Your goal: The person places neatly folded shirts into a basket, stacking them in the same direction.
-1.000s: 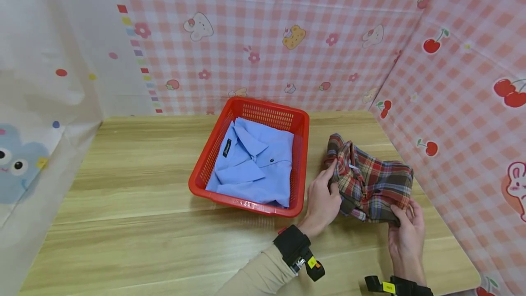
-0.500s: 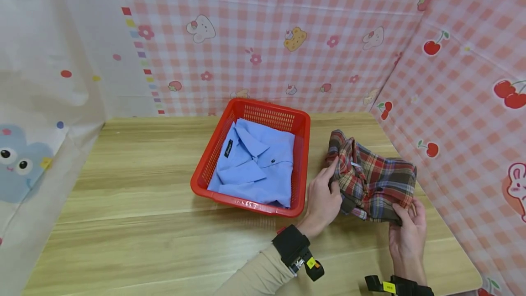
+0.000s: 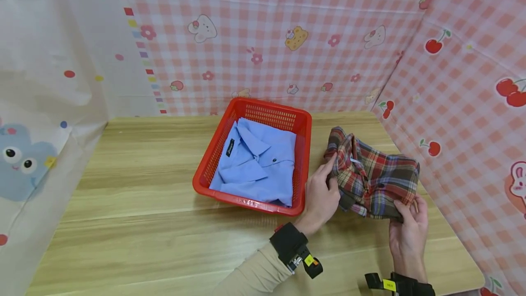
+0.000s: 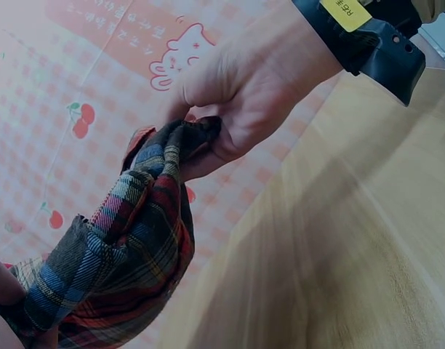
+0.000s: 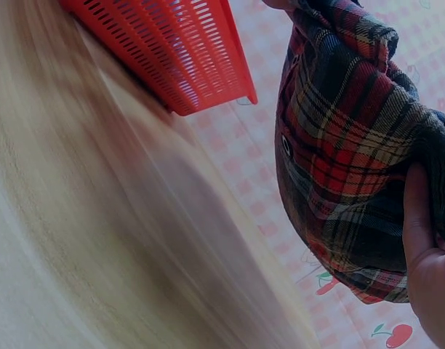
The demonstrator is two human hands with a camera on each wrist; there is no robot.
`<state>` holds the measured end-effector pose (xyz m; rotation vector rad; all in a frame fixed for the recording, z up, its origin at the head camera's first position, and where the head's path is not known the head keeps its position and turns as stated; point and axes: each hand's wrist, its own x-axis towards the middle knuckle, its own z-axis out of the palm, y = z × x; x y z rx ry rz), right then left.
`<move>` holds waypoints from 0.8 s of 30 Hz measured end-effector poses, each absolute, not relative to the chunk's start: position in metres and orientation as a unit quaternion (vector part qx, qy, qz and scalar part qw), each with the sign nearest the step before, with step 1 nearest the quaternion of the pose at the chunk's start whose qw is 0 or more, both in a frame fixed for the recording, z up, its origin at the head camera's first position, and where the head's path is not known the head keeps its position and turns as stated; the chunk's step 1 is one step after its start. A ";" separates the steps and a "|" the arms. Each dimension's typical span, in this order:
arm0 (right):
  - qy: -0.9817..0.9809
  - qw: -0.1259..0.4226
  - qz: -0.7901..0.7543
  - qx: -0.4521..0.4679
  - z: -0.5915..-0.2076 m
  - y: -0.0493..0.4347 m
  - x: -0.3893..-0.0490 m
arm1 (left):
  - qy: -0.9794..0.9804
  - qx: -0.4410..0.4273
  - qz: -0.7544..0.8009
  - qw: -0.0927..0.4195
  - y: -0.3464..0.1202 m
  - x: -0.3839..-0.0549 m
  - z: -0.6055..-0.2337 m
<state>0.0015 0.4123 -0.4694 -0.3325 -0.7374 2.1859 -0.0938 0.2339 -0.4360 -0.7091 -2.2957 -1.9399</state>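
Note:
A folded plaid shirt (image 3: 384,179) in red, brown and blue is held between both hands at the table's right side. My left hand (image 3: 322,198) grips its left end near the collar, index finger stretched along the cloth. At the lower right corner, my right hand (image 3: 410,232) pinches the shirt with the thumb on top. In the left wrist view, the right hand (image 4: 244,94) grips a bunched edge of the shirt (image 4: 146,233). The right wrist view shows the shirt (image 5: 346,138) sagging between the hands, clear of the tabletop, with a dark button on it.
Just left of the left hand stands a red plastic basket (image 3: 307,150) with perforated sides. Inside it lies a folded light blue shirt (image 3: 255,168), collar up. The wooden table (image 3: 144,204) is bordered by patterned curtains (image 3: 263,35) at the back and both sides.
The plaid shirt has risen slightly and shifted a little to the right, its right end most. Both hands keep their hold on it. The head view has moved slightly.

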 end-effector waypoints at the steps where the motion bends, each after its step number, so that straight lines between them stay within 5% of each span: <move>1: -0.287 0.396 0.863 -0.130 -0.469 0.412 0.001 | -0.743 -0.229 -0.629 0.026 0.234 -0.094 -0.436; 24: -0.258 0.408 0.871 -0.094 -0.461 0.409 -0.001 | -0.741 -0.234 -0.628 0.039 0.231 -0.094 -0.427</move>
